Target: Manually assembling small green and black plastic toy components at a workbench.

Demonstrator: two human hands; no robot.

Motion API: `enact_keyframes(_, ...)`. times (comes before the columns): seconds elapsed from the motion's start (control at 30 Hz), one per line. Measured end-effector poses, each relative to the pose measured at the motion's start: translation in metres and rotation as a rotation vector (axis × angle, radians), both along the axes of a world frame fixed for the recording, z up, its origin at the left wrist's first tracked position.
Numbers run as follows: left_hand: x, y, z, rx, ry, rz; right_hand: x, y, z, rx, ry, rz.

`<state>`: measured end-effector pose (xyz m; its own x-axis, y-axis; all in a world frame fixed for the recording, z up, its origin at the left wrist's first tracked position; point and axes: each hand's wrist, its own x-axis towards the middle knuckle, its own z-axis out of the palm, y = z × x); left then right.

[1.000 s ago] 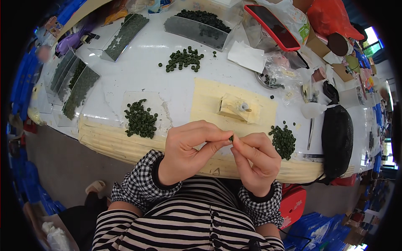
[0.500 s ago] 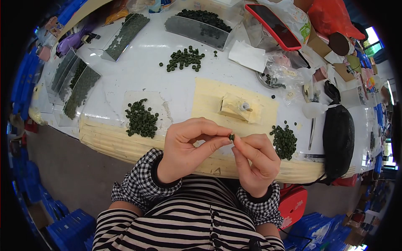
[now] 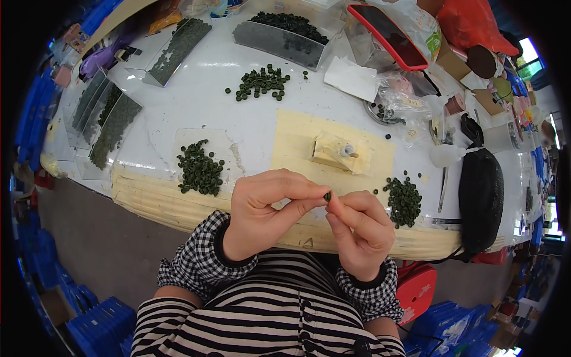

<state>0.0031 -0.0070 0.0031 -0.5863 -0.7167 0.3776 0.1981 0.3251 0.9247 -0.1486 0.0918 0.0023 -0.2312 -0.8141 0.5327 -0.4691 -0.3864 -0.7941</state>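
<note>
The left hand [image 3: 262,211] and the right hand [image 3: 357,229] meet just in front of the chest, at the near edge of the white table [image 3: 196,101], and pinch one small dark green bead [image 3: 327,195] between thumb and fingertips, the other fingers curled in. The bead looks light, hard and smooth, likely to slip or roll, so it is best gripped at its sides with the very tips. Heaps of the same beads lie to the left [image 3: 199,169] and right [image 3: 404,199] of the hands, with a third farther back [image 3: 262,82]. Clear plastic trays [image 3: 279,35] of green beads line the far and left edges; a crinkled clear bag [image 3: 401,98] and a red-rimmed box [image 3: 386,27] sit at far right.
</note>
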Motion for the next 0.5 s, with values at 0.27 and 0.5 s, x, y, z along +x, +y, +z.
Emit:
enact_keyframes(0.27,0.0017,-0.0006,-0.0030,0.214,0.028,-0.094,-0.0017,0.0002,-0.0007,-0.037,0.090,-0.017)
enact_keyframes(0.5,-0.0002,-0.0002,-0.0027,0.167,0.054,-0.073,0.0007,0.0001,-0.0008,-0.023,0.012,-0.013)
